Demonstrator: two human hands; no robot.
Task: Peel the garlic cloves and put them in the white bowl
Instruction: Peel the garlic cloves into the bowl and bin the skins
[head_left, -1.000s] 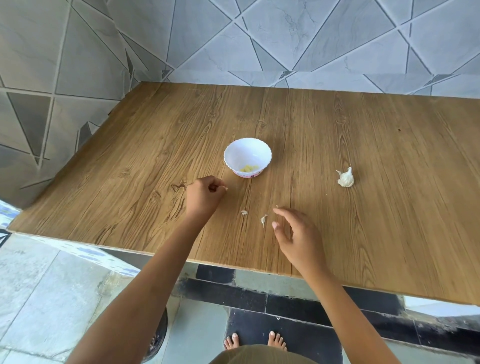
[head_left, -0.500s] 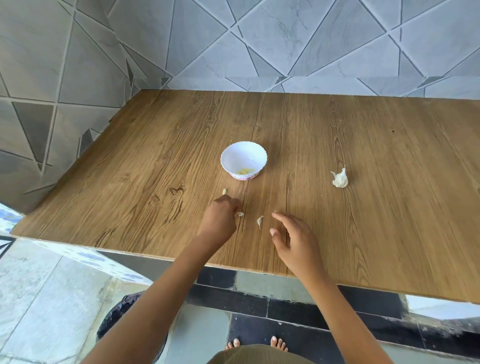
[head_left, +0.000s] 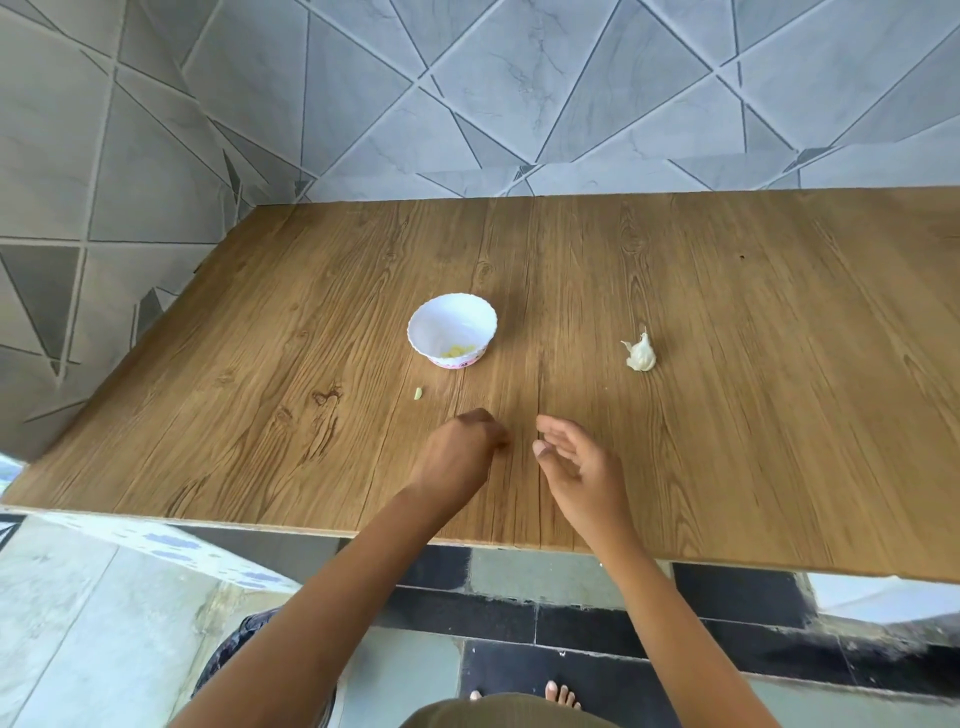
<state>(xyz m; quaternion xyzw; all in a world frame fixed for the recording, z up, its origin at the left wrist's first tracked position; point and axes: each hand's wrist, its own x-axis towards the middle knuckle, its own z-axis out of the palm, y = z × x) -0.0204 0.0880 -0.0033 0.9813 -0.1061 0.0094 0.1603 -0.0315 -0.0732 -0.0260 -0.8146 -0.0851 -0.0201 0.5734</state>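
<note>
Starting at the fingertips: the left hand (head_left: 460, 452) is knuckles-up on the table (head_left: 727, 415) with its fingers (head_left: 488, 423) curled down and tucked under. The tips are hidden by the back of the hand, so I honestly can't tell if it's pinching something or just bunched up. The right hand (head_left: 582, 467) is just beside it, a small gap apart. Its palm is turned toward the left hand, its fingers (head_left: 558, 428) are loose and a bit spread, and its thumb is out in front. It's got nothing in it.

Moving outward, there's one small pale clove (head_left: 418, 393) lying on the wood by itself, up and to the left of the left hand, between that hand and the white bowl (head_left: 431, 322). It's close to the bowl's base but not touching it. The bowl sits upright near the middle of the table and has a little heap of yellowish peeled garlic pieces (head_left: 457, 351) at the bottom (too small to count). It has a pinkish band around the foot.

Off to the right, well apart from the bowl, is what remains of the garlic bulb (head_left: 641, 354), with papery white skin and its stem end pointing up.

Behind the table is a grey tiled wall (head_left: 519, 78) with a triangle pattern. Both forearms reach in over the near edge, and you can see bare toes (head_left: 558, 695) on the dark floor tiles below.
</note>
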